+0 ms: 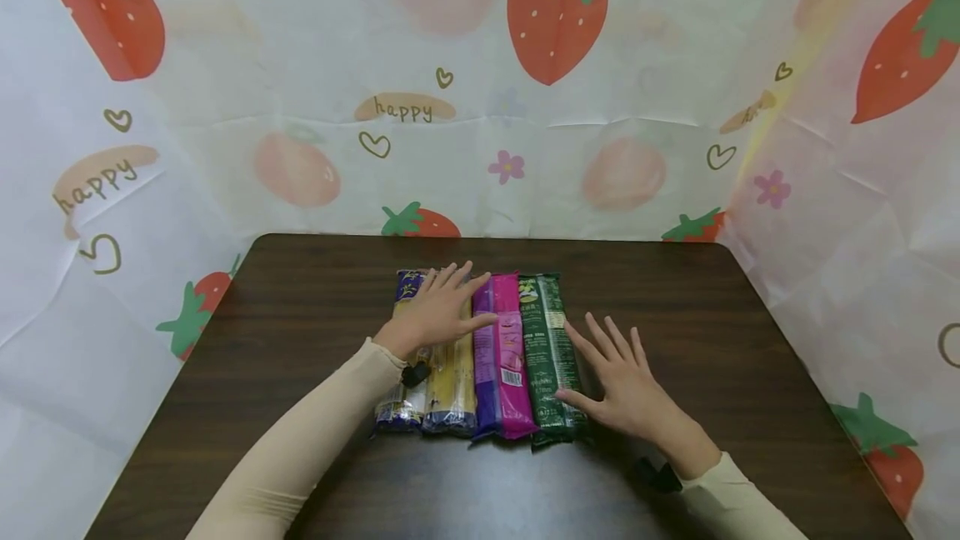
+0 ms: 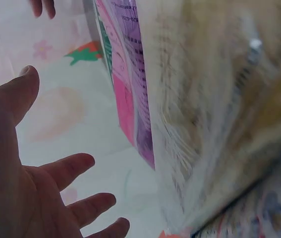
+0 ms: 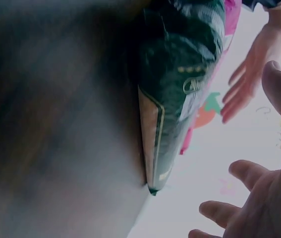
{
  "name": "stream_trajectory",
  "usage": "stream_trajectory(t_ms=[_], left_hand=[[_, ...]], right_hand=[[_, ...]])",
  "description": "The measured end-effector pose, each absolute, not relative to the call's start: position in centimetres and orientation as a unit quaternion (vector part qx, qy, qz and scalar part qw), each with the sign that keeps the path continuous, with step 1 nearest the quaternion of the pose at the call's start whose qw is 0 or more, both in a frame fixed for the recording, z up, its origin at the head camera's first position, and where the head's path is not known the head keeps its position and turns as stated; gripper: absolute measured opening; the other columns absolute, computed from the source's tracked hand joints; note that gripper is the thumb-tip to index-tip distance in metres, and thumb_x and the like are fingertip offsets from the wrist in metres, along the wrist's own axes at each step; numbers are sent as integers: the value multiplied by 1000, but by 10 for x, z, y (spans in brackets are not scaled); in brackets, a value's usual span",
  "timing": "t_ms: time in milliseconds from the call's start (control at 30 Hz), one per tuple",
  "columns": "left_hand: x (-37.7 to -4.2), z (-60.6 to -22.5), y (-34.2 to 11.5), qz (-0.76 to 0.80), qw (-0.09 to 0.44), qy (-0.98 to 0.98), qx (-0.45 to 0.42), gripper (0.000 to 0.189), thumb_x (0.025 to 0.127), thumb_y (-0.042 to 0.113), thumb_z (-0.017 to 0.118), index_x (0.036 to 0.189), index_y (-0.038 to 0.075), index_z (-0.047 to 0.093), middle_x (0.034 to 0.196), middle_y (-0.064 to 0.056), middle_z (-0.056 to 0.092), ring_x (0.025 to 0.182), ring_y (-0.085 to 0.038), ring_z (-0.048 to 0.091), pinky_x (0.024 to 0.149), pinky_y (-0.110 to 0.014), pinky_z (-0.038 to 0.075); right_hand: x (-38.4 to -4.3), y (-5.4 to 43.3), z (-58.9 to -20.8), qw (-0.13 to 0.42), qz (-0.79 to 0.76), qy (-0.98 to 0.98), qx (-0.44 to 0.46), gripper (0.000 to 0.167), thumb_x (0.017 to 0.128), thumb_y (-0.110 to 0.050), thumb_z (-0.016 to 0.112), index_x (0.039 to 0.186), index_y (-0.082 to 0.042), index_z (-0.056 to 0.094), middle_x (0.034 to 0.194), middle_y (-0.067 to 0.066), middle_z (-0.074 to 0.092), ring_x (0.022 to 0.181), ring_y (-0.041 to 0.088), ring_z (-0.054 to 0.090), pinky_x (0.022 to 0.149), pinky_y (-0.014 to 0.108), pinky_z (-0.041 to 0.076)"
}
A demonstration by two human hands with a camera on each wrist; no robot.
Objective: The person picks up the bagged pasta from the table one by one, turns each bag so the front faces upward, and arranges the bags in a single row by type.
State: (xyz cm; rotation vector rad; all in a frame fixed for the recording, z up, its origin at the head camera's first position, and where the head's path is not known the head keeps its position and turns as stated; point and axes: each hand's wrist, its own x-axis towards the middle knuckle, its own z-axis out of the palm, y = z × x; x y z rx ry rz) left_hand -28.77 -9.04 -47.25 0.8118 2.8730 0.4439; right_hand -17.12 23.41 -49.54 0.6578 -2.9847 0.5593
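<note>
Seen from the head view, the green packet (image 1: 552,357) lies on the surface (image 1: 660,286) at nine o'clock from the right grip (image 1: 626,390), which is the nearer one. Its long axis runs about from twelve to six o'clock. This grip is released and holds nothing. The left grip (image 1: 435,315), also released, is above the yellow packet (image 1: 452,382); the pink packet (image 1: 512,357) is at its four o'clock.

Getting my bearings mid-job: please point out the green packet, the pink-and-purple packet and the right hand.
Green packet (image 1: 549,357), head view: middle of its face.
Pink-and-purple packet (image 1: 507,353), head view: pink half of its face.
Right hand (image 1: 628,392), head view: back of the hand.
</note>
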Motion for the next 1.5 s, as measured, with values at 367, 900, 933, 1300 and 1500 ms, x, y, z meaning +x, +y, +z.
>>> stream_trajectory(t_ms=[367,900,933,1300,1500], left_hand=[[-298,-475,-71,135,75,945,290,85,106,69,51,173,21,27,179,-16,17,165,-39,12,133,-58,7],[-318,-484,-43,128,88,938,310,88,106,69,52,173,18,27,178,-16,20,164,-38,17,133,-57,14],[-319,-484,-42,128,88,937,314,88,106,69,52,173,18,27,178,-16,20,164,-38,17,133,-56,14],[-330,-486,-31,121,100,934,322,90,105,68,54,172,15,27,177,-15,23,164,-34,20,134,-48,14],[-335,-487,-22,110,116,932,325,90,106,67,54,172,14,26,178,-14,22,165,-32,19,134,-48,13]], right_hand=[[-159,228,-503,14,190,-953,234,97,95,-64,73,172,-22,31,178,19,19,161,51,15,122,80,4],[-150,220,-516,-1,194,-946,259,95,97,-66,70,172,-22,31,177,19,21,161,52,17,121,81,7],[-150,220,-516,-2,194,-946,259,95,97,-66,70,172,-22,31,177,19,21,161,52,17,121,81,7],[-148,217,-515,-27,190,-945,263,102,93,-72,70,173,-24,28,177,19,20,161,51,16,123,79,8],[-148,217,-513,-41,186,-944,270,111,87,-76,75,172,-20,30,177,21,21,160,52,20,124,77,15]])
